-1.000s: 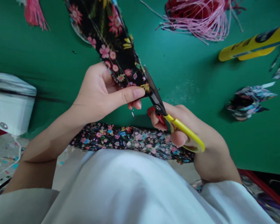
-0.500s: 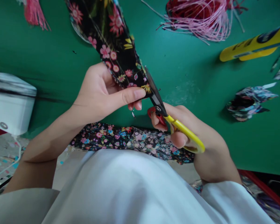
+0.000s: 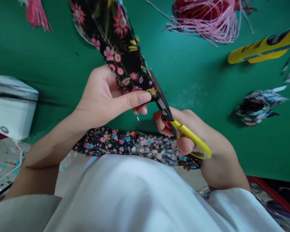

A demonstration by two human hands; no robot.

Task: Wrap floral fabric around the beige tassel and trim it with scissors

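A strip of black floral fabric [image 3: 120,42] runs down from the top of the view. My left hand [image 3: 108,100] pinches its lower end between thumb and fingers. In my right hand [image 3: 183,129] is a pair of scissors [image 3: 190,138] with yellow and red handles, my thumb and fingers through the loops. The dark blades lie along the right edge of the fabric, close to my left thumb tip. Whether they are cutting into it I cannot tell. Another floral fabric piece [image 3: 135,145] lies along the near table edge, in front of my body.
On the green table [image 3: 207,87] are a bundle of pink and red strings [image 3: 207,25], a yellow bottle [image 3: 258,48] and a crumpled floral fabric piece [image 3: 253,106] at right. A pink tassel [image 3: 36,14] lies top left. A white box with a cord [image 3: 14,109] stands at left.
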